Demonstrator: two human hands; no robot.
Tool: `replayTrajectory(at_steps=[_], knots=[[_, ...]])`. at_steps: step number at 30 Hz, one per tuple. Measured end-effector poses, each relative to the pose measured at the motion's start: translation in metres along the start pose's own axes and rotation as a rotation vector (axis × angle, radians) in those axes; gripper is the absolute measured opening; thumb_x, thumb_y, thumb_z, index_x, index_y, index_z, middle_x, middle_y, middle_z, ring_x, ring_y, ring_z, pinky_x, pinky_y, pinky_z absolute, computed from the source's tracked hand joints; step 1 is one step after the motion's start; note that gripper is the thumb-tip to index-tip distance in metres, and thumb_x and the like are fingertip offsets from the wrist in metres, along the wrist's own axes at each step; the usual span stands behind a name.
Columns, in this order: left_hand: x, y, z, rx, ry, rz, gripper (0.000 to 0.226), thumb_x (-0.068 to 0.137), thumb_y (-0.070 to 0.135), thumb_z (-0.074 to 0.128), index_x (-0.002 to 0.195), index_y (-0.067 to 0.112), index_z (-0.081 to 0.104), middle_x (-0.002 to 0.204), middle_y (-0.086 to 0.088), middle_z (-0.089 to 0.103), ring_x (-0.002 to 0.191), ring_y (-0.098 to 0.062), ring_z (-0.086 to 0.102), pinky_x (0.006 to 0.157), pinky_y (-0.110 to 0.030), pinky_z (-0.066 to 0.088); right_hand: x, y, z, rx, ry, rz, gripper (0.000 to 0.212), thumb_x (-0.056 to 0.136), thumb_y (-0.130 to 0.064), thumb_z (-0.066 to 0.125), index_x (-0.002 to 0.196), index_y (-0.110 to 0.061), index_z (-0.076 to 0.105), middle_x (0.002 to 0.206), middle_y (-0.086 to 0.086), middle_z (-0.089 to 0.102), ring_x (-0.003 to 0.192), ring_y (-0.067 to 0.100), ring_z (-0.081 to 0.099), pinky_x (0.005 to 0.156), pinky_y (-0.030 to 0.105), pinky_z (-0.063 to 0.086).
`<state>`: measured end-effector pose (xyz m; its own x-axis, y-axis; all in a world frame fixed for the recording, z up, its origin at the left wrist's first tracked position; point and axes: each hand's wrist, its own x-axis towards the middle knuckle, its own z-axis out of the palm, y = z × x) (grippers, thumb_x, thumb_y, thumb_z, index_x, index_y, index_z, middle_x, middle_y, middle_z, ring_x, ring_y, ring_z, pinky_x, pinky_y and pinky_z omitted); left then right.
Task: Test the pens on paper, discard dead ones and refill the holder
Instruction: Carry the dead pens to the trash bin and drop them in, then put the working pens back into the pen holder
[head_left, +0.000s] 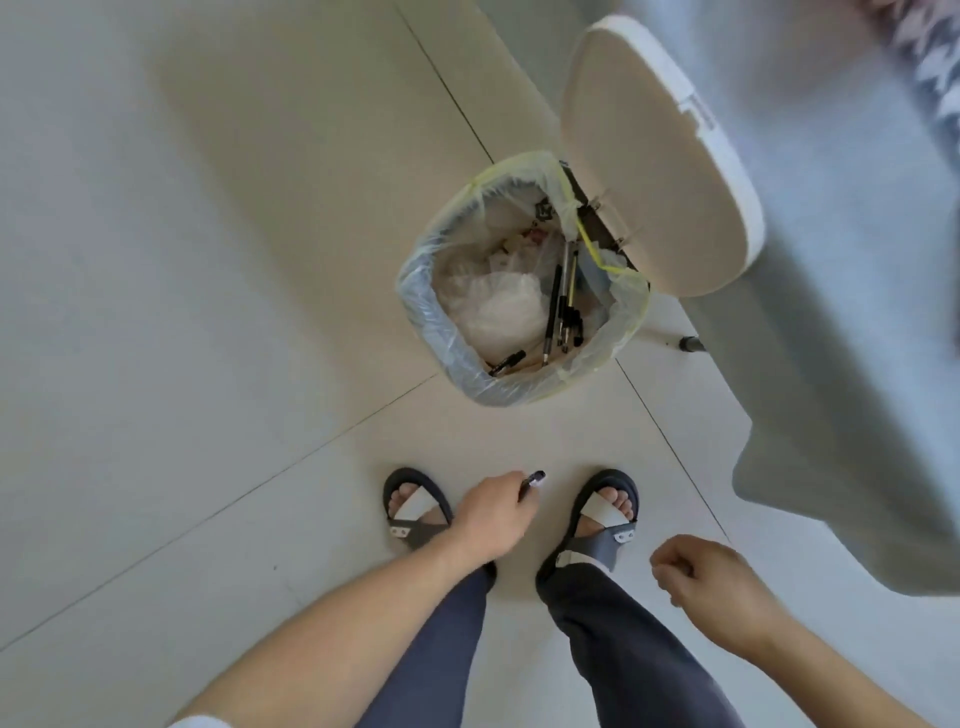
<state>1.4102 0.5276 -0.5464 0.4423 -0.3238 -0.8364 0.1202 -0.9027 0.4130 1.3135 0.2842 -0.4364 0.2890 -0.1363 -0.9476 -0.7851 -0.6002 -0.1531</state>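
Looking straight down here. The left hand (491, 514) has its fingers curled around a dark pen with a black tip (532, 481), and only the short front end pokes out past the knuckles. The pen's long axis runs on a diagonal, with the visible end pointing up and to the right of the hand, roughly toward the small bin lined with a clear plastic bag with yellow ties (452, 358). That bin sits on the floor well ahead of the hand, its beige oval lid (649, 171) flipped up.

Inside the bin there's a bunch of black pens already dumped (563, 306), most lying roughly lengthwise along the right side on top of crumpled white plastic, plus one more near the front rim lying at a slant.

The right hand (711, 582) hangs off to the right of the left one, fingers loosely curled, holding nothing. Both hands are above the person's feet in dark slide sandals (602, 525) on pale floor tiles (208, 312).
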Motion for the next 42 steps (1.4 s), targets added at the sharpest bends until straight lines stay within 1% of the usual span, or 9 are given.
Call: replayTrajectory(at_steps=[3,7,11,15,21,26,31,38,42], knots=[[-0.075,0.029,-0.054,-0.012,0.070,0.098,0.039,0.096,0.064,0.030,0.087,0.031,0.046,0.074,0.001,0.060,0.078,-0.026,0.060,0.061,-0.035,0.034,-0.048,-0.021,-0.011,-0.017,-0.024,0.005,0.017,0.091,-0.022,0.054,0.082,-0.027,0.068,0.084,-0.006,0.072,0.080,0.012,0.069,0.074,0.030,0.055],[-0.095,0.080,-0.131,0.081,0.123,0.156,0.022,0.100,0.041,0.040,0.114,0.025,0.046,0.088,-0.005,0.063,0.080,-0.032,0.060,0.069,-0.043,0.048,-0.103,-0.044,-0.028,0.026,-0.036,-0.044,0.014,0.094,-0.021,0.056,0.088,-0.023,0.068,0.089,-0.004,0.073,0.084,0.016,0.069,0.080,0.035,0.056],[-0.052,0.140,-0.175,0.286,0.160,0.083,0.018,0.095,0.023,0.044,0.112,0.019,0.049,0.102,-0.012,0.064,0.086,-0.033,0.061,0.073,-0.042,0.052,-0.129,-0.048,-0.041,0.095,-0.005,-0.075,0.013,0.094,-0.022,0.056,0.090,-0.025,0.068,0.090,-0.005,0.071,0.085,0.016,0.068,0.081,0.036,0.057],[-0.004,0.170,-0.178,0.444,0.154,0.004,0.035,0.092,0.019,0.047,0.127,0.016,0.051,0.117,-0.013,0.062,0.106,-0.034,0.062,0.088,-0.043,0.053,-0.129,-0.037,-0.046,0.178,0.049,-0.081,0.014,0.093,-0.021,0.056,0.087,-0.026,0.068,0.084,-0.006,0.071,0.080,0.014,0.069,0.077,0.035,0.058],[0.014,0.158,-0.167,0.534,0.123,-0.040,0.055,0.090,0.020,0.046,0.144,0.017,0.035,0.134,-0.017,0.050,0.122,-0.036,0.048,0.100,-0.045,0.046,-0.127,-0.007,-0.040,0.245,0.073,-0.041,0.013,0.093,-0.019,0.058,0.087,-0.024,0.068,0.082,-0.005,0.071,0.080,0.014,0.069,0.078,0.036,0.058],[-0.043,0.127,-0.167,0.482,0.166,0.007,0.053,0.087,0.016,0.051,0.141,0.017,0.046,0.135,-0.012,0.051,0.126,-0.031,0.043,0.105,-0.045,0.041,-0.144,0.012,-0.036,0.290,0.040,0.029,0.014,0.093,-0.018,0.056,0.088,-0.020,0.069,0.085,-0.003,0.072,0.082,0.017,0.069,0.080,0.037,0.058],[-0.143,0.110,-0.175,0.509,0.051,-0.131,0.038,0.090,0.017,0.051,0.127,0.020,0.059,0.131,-0.005,0.060,0.121,-0.025,0.053,0.102,-0.036,0.044,-0.189,0.014,-0.053,0.369,0.045,0.051,0.015,0.095,-0.017,0.054,0.095,-0.013,0.069,0.093,0.004,0.074,0.089,0.022,0.070,0.082,0.037,0.058],[-0.280,0.164,-0.196,0.430,-0.032,-0.060,0.024,0.093,0.022,0.049,0.110,0.026,0.066,0.117,0.003,0.068,0.109,-0.020,0.061,0.094,-0.030,0.048,-0.278,0.012,-0.082,0.516,0.107,0.001,0.017,0.093,-0.017,0.056,0.092,-0.004,0.068,0.092,0.016,0.074,0.089,0.035,0.072,0.078,0.045,0.059],[-0.327,0.192,-0.204,0.366,-0.053,0.006,0.022,0.094,0.020,0.051,0.109,0.023,0.067,0.113,0.003,0.068,0.105,-0.017,0.062,0.093,-0.031,0.049,-0.324,0.011,-0.080,0.537,0.153,-0.015,0.014,0.093,-0.017,0.057,0.089,-0.011,0.069,0.087,0.008,0.074,0.088,0.032,0.072,0.079,0.043,0.059]])
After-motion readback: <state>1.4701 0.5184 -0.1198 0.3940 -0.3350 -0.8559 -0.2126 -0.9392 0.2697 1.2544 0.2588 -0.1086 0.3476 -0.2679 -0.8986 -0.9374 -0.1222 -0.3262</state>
